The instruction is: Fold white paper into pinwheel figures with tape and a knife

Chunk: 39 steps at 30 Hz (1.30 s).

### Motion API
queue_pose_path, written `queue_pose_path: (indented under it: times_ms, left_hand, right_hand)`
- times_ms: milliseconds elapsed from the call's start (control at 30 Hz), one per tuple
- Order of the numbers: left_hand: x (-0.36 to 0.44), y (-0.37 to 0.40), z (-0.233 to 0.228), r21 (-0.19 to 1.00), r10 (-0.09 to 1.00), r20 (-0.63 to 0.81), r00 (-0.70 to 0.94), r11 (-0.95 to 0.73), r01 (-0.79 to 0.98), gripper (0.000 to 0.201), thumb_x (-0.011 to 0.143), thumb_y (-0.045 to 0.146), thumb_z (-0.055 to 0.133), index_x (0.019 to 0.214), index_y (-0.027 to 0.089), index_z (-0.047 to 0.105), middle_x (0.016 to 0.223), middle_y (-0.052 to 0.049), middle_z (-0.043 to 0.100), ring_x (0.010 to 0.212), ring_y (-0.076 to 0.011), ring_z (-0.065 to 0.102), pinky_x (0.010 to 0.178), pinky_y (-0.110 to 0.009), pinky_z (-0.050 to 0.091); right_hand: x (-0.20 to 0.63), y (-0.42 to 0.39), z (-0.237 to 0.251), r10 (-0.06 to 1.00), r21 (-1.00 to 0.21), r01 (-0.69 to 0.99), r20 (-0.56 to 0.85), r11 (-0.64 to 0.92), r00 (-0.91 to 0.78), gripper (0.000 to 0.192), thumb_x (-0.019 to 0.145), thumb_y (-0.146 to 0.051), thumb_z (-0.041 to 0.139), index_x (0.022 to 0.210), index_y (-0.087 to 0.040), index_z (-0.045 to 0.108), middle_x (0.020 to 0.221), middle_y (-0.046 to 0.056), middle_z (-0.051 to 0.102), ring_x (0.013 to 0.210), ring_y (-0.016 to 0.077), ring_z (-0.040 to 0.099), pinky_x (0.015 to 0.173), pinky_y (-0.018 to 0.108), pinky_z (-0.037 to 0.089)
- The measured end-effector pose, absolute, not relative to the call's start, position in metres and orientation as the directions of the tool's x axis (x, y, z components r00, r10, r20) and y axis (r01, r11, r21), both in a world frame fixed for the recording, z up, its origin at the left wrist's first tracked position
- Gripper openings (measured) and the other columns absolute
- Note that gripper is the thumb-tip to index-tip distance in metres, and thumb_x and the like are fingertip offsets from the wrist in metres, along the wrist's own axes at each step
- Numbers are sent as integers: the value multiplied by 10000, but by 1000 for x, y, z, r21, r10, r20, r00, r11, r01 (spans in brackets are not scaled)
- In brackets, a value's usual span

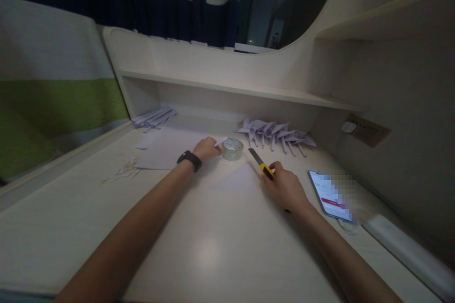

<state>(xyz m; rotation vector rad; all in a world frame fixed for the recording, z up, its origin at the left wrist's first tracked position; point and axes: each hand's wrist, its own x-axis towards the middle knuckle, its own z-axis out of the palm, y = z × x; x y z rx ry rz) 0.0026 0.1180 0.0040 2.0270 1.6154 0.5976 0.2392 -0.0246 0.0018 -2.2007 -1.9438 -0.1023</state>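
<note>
Desk (206,227): beneath all the fingers
Large paper (161,151): left of the left hand's (207,149) fingers
Folded paper shapes (273,130): beyond the right hand's (286,187) fingers
Triangular paper (238,181): between both sets of fingers
Yellow cutter (266,170): right fingers clamped round it, blade ahead
Tape roll (232,154): just right of left fingertips
White stick (221,141): pinched in left fingers

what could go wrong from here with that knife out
The knife in the right hand has its blade exposed, angled toward the tape roll; the left hand is just beyond, so a slip might nick its fingers. The paper lies on the desk with no mat visible, so cutting there could score the surface.
</note>
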Motion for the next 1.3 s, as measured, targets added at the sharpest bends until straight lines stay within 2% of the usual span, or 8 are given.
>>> queue_pose_path:
  times_ms: [100, 167, 267, 367, 700, 933, 1133, 1300]
  left_hand:
    - [2, 120, 3, 573, 969, 54, 240, -227, 787, 169, 662, 231, 642, 760, 105, 698, 686, -99, 673, 688, -193, 615, 567, -247, 388]
    - [2, 121, 3, 552, 966, 60, 251, -242, 798, 181, 663, 242, 640, 763, 103, 700, 694, -101, 677, 683, -191, 615, 566, -246, 389]
    - [2, 122, 1, 523, 964, 78, 256, -258, 813, 213, 678, 280, 632, 767, 100, 702, 723, -114, 683, 672, -192, 614, 561, -251, 388]
    - [3, 125, -1, 495, 963, 91, 255, -266, 827, 227, 685, 291, 625, 778, 100, 707, 739, -127, 687, 671, -192, 616, 567, -255, 390]
    - [4, 133, -10, 480, 957, 123, 262, -289, 829, 253, 697, 325, 625, 799, 113, 717, 732, -119, 687, 635, -176, 604, 543, -249, 372]
    - [5, 131, -14, 474, 951, 159, 263, -308, 825, 251, 725, 327, 615, 795, 108, 716, 733, -124, 684, 662, -188, 608, 567, -259, 376]
    - [8, 125, -13, 449, 953, 162, 255, -302, 841, 283, 752, 362, 587, 758, 106, 708, 691, -118, 678, 637, -186, 601, 568, -270, 375]
    - [13, 122, -13, 447, 961, 171, 218, -273, 852, 316, 761, 384, 580, 778, 96, 709, 710, -149, 675, 646, -213, 618, 564, -290, 380]
  right_hand:
    - [222, -18, 10, 973, -183, 983, 221, -22, 63, 280, 853, -393, 479, 1029, -176, 504, 822, 107, 685, 778, 259, 650, 632, 289, 394]
    - [211, -3, 11, 967, -305, 952, 247, 15, 64, 254, 855, -379, 462, 1003, -174, 487, 844, 105, 680, 775, 241, 649, 611, 271, 401]
    - [199, 30, 8, 966, -517, 855, 237, 37, 101, 279, 843, -351, 464, 1061, -180, 428, 868, 74, 671, 668, 188, 643, 550, 239, 410]
    - [191, 65, 1, 974, -615, 788, 189, 18, 125, 309, 788, -262, 513, 1076, -201, 422, 898, 48, 661, 575, 150, 618, 523, 233, 430]
    - [193, 107, -4, 971, -588, 777, 207, 224, -123, 320, 639, -106, 603, 938, -167, 506, 824, 11, 651, 659, 138, 607, 570, 212, 455]
    - [203, 109, -4, 984, -736, 654, 102, 174, -148, 351, 698, -97, 607, 1014, -154, 467, 953, 42, 649, 622, 106, 605, 543, 193, 458]
    - [203, 109, 0, 972, -646, 727, 145, 233, -182, 372, 693, -159, 641, 1025, -155, 474, 862, 20, 652, 666, 139, 606, 578, 218, 450]
    - [205, 114, 0, 979, -592, 782, 157, 197, -128, 401, 669, -167, 660, 1032, -159, 490, 915, 34, 652, 746, 166, 616, 634, 244, 464]
